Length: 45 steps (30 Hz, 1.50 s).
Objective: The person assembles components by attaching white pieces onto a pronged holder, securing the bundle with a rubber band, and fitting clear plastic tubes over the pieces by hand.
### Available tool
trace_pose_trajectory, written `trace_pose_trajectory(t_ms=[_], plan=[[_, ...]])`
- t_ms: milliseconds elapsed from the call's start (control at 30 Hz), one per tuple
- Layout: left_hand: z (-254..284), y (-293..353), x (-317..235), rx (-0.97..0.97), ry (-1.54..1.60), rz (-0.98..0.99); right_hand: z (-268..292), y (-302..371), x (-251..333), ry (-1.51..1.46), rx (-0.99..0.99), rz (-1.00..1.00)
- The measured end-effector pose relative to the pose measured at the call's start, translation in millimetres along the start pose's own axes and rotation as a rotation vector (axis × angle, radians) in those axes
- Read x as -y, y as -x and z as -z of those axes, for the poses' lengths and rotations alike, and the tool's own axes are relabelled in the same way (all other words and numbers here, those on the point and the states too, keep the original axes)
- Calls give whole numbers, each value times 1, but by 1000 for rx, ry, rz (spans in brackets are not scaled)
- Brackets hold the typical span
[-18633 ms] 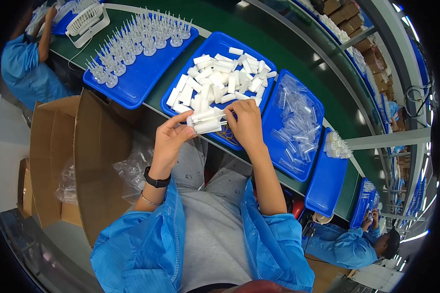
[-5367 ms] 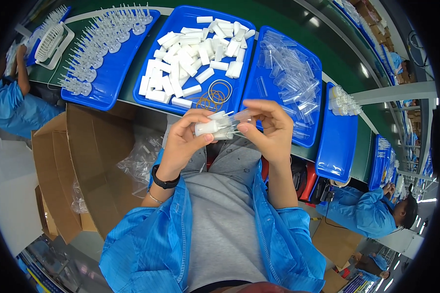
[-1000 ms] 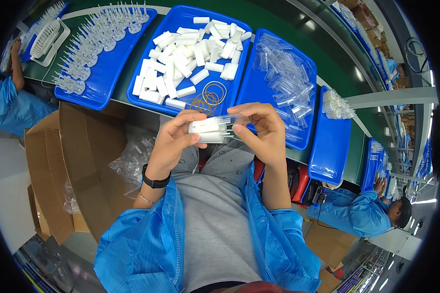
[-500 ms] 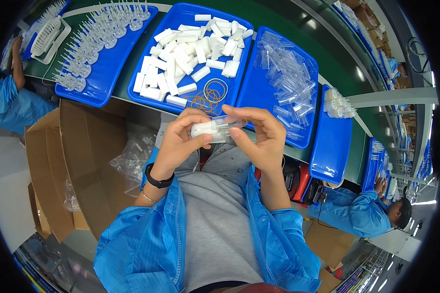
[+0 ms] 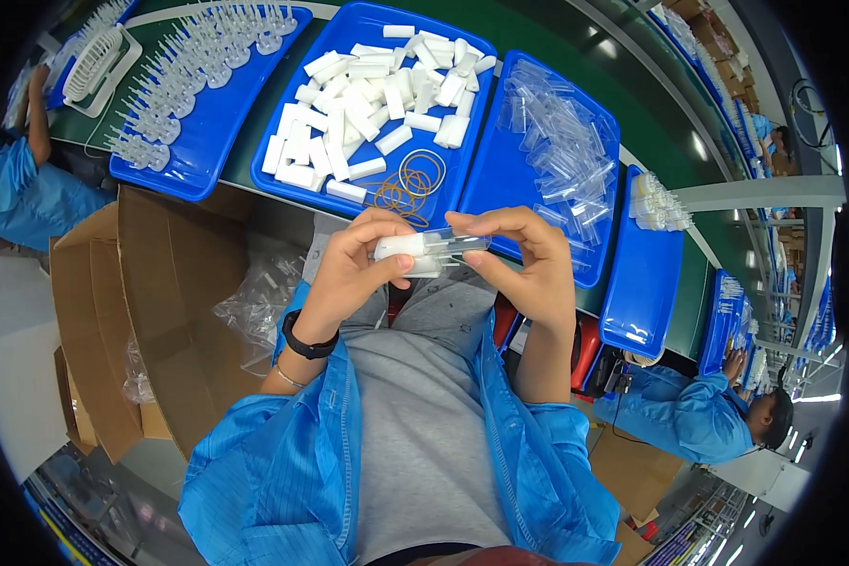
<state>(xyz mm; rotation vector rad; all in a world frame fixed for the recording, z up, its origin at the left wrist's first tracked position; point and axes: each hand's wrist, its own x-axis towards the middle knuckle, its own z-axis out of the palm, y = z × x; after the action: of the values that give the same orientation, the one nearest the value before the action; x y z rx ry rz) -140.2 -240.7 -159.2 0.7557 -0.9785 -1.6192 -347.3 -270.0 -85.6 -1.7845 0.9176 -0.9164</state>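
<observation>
Head view: left hand [image 5: 354,274] and right hand [image 5: 528,269] both clamped on white-and-clear tube bundle [image 5: 429,251], above blue tray [image 5: 349,203] edge holding rubber bands [image 5: 410,184].

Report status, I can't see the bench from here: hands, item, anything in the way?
Left hand and right hand both grip a small bundle of white and clear pieces. Held above lap, short of the blue tray. Nothing between.

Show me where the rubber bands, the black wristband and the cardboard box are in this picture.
rubber bands [image 5: 407,185], head view, on the tan loops lying in the middle blue tray.
black wristband [image 5: 307,341], head view, on the strap around the left wrist.
cardboard box [image 5: 174,302], head view, on its brown inner wall.
</observation>
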Motion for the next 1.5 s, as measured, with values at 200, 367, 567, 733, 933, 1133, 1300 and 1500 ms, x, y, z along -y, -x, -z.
trace_pose_trajectory(t_ms=[200, 367, 567, 733, 933, 1133, 1300, 1500], plan=[[2, 0, -1, -17, -40, -36, -9, 1, -15, -317, -14, 2], [1, 1, -4, -11, -74, -34, -17, 6, -28, -411, -120, 8], [-4, 0, -3, 0, -168, -110, -20, 8, -26, -389, -177, -15], [-6, 1, -4, -59, -11, -32, -20, 9, -24, -323, -162, 37], [-5, -1, -3, -36, -63, -53, -16, 9, -13, -226, -144, 94], [-2, 0, 2, -27, -60, -63, -10, 11, 2, 130, -64, 63], [1, 0, 3, -30, -36, -90, -15, 14, 0, 68, -80, 33], [2, 1, 4, -47, -36, -103, -17, 12, -3, -34, -83, -26]])
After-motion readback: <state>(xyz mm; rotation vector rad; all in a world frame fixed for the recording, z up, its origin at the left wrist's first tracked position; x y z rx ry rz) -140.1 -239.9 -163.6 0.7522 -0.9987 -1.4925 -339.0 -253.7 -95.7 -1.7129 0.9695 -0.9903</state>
